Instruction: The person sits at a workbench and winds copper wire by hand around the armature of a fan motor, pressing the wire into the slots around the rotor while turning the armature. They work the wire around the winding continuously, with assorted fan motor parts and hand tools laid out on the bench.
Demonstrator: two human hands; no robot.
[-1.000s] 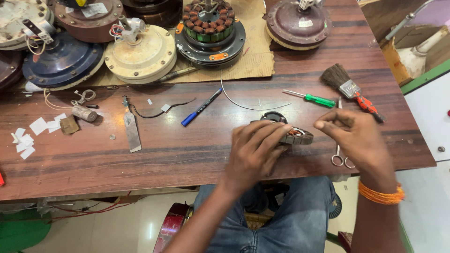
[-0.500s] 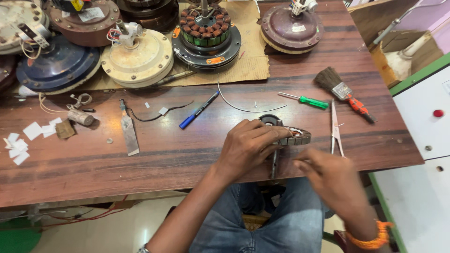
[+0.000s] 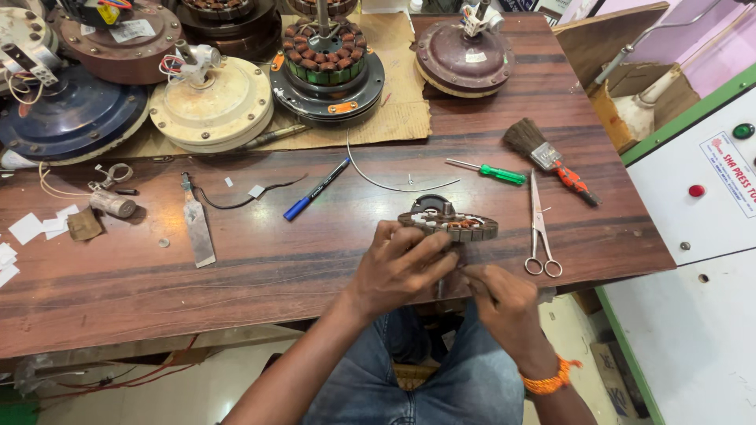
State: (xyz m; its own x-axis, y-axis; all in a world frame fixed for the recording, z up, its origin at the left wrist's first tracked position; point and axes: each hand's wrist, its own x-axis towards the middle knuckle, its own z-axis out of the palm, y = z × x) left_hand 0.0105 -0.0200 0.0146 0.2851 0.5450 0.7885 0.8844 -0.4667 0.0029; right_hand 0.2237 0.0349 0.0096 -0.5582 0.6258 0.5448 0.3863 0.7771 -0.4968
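A round fan stator with copper windings rests near the table's front edge. My left hand grips its near left side, fingers curled over the rim. My right hand is just below and to the right of the stator, at the table edge. Its fingertips are pinched together close to the stator's lower rim, and I cannot make out anything thin between them. A pair of scissors lies just right of the stator.
On the wooden table lie a green screwdriver, a brush, a blue pen, a flat scraper and paper scraps. Several fan motors stand along the back. A white machine cabinet is at the right.
My right hand left the scissors' spot and came down to the front edge below the stator. The scissors now lie free on the table. My left hand stayed on the stator.
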